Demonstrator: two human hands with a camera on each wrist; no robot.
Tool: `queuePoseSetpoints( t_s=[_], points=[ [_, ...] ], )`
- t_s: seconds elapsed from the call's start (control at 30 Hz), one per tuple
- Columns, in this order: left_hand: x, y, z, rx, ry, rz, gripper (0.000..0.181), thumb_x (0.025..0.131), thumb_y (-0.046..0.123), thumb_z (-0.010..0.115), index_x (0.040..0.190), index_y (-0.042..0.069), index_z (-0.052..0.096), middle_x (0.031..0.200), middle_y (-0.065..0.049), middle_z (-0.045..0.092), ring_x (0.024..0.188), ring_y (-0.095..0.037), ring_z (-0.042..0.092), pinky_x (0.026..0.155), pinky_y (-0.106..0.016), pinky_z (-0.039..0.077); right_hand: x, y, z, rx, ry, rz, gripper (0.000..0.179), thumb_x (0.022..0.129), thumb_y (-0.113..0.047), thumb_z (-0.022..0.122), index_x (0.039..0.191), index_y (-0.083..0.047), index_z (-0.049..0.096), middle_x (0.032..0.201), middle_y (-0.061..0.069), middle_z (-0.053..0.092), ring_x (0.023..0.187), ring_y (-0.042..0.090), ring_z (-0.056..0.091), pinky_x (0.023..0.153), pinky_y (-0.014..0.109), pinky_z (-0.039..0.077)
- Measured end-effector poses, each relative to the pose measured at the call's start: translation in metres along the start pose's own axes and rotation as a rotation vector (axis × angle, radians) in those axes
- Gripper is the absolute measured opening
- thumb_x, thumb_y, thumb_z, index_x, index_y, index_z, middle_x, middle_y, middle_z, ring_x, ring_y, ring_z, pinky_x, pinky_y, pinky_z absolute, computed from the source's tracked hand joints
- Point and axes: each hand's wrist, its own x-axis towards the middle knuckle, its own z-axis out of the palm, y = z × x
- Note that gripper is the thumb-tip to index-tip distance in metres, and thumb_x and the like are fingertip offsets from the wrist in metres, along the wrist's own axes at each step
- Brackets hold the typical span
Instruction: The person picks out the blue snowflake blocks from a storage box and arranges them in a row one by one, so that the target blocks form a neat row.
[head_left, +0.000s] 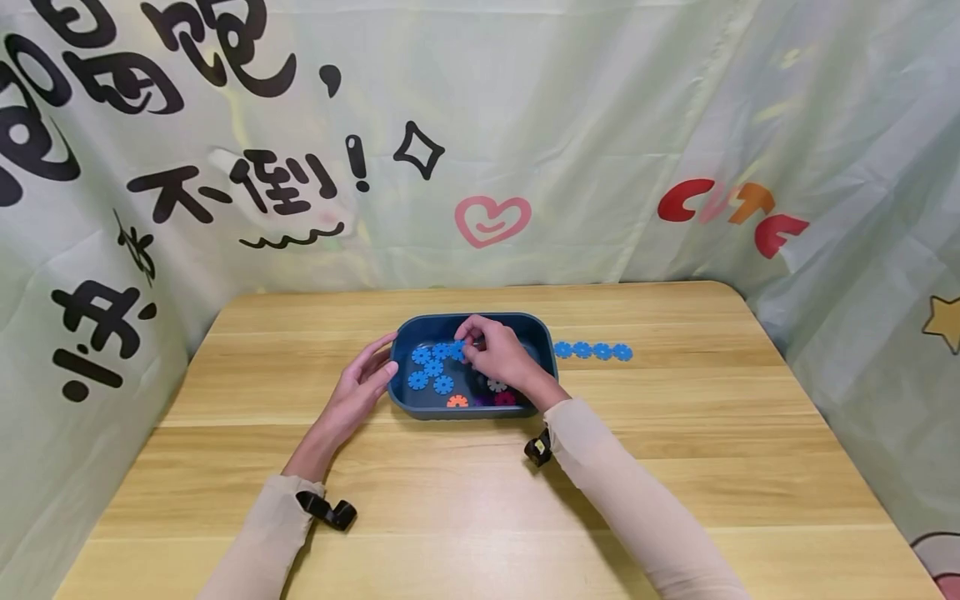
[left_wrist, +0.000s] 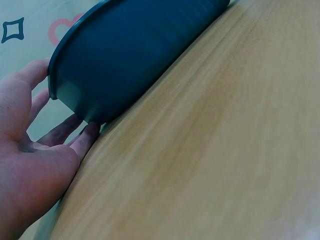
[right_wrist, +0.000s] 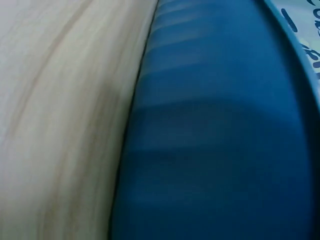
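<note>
A dark blue rectangular tray (head_left: 474, 413) stands on the table. Inside, toward its left half, lie several blue notched discs (head_left: 433, 367), flat and flower-like, some edge to edge. My right hand (head_left: 497, 350) reaches over the tray, thumb and forefinger pinching a blue notched disc (head_left: 457, 351) beside the others. At the tray's left end, my left hand (head_left: 362, 385) rests with extended fingers against the outer wall; the left wrist view shows its fingertips (left_wrist: 91, 131) low on that wall. The right wrist view holds only the tray's ribbed side (right_wrist: 210, 125), so those fingers are hidden there.
An orange disc (head_left: 457, 402), a dark red disc (head_left: 505, 399) and a grey disc (head_left: 497, 385) lie near the tray's front wall. Right of the tray, several blue discs form a straight row (head_left: 602, 352) on the wooden table (head_left: 675, 433). A printed curtain (head_left: 585, 150) hangs behind.
</note>
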Motion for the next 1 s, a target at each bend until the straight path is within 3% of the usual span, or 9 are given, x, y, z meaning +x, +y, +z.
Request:
queuePoseSetpoints(
  t_s=[0.2, 0.3, 0.6, 0.87, 1.0],
  points=[
    [0.001, 0.001, 0.0, 0.001, -0.008, 0.01, 0.056, 0.106, 0.026, 0.06, 0.158, 0.021, 0.04, 0.162, -0.015, 0.032, 0.148, -0.034, 0.033, 0.108, -0.031, 0.047, -0.005, -0.005, -0.007, 0.031, 0.033, -0.026, 0.014, 0.099, 0.0, 0.063, 0.111, -0.007, 0.064, 0.099, 0.008, 0.062, 0.079, 0.021, 0.066, 0.071, 0.029, 0.061],
    [0.0, 0.0, -0.001, -0.006, -0.009, 0.013, 0.056, 0.106, 0.026, 0.061, 0.158, 0.021, 0.041, 0.161, -0.014, 0.033, 0.147, -0.033, 0.034, 0.107, -0.031, 0.047, -0.008, -0.008, -0.011, 0.035, 0.038, -0.043, 0.015, 0.099, 0.0, 0.063, 0.112, -0.007, 0.065, 0.101, 0.008, 0.063, 0.082, 0.026, 0.067, 0.071, 0.03, 0.061],
    [0.0, -0.001, -0.001, -0.009, -0.009, 0.014, 0.056, 0.106, 0.025, 0.06, 0.158, 0.02, 0.04, 0.162, -0.015, 0.032, 0.148, -0.034, 0.033, 0.106, -0.029, 0.048, -0.019, -0.012, -0.023, 0.144, 0.032, -0.053, 0.022, 0.103, -0.002, 0.058, 0.123, -0.008, 0.067, 0.108, 0.011, 0.063, 0.088, 0.041, 0.071, 0.079, 0.054, 0.061],
    [-0.001, 0.0, 0.0, -0.002, -0.008, 0.004, 0.058, 0.106, 0.027, 0.061, 0.158, 0.02, 0.039, 0.161, -0.013, 0.033, 0.147, -0.032, 0.034, 0.107, -0.031, 0.048, -0.027, -0.008, -0.04, 0.213, 0.066, -0.093, 0.031, 0.097, 0.007, 0.062, 0.127, -0.003, 0.066, 0.107, 0.018, 0.066, 0.091, 0.039, 0.071, 0.078, 0.037, 0.063],
    [-0.001, 0.002, 0.0, -0.006, -0.007, 0.008, 0.057, 0.106, 0.026, 0.061, 0.158, 0.02, 0.039, 0.161, -0.013, 0.033, 0.147, -0.032, 0.033, 0.106, -0.03, 0.048, -0.03, -0.005, -0.048, 0.242, 0.067, -0.09, 0.034, 0.096, 0.011, 0.062, 0.128, 0.0, 0.065, 0.108, 0.021, 0.067, 0.095, 0.046, 0.069, 0.079, 0.041, 0.063]
  ],
)
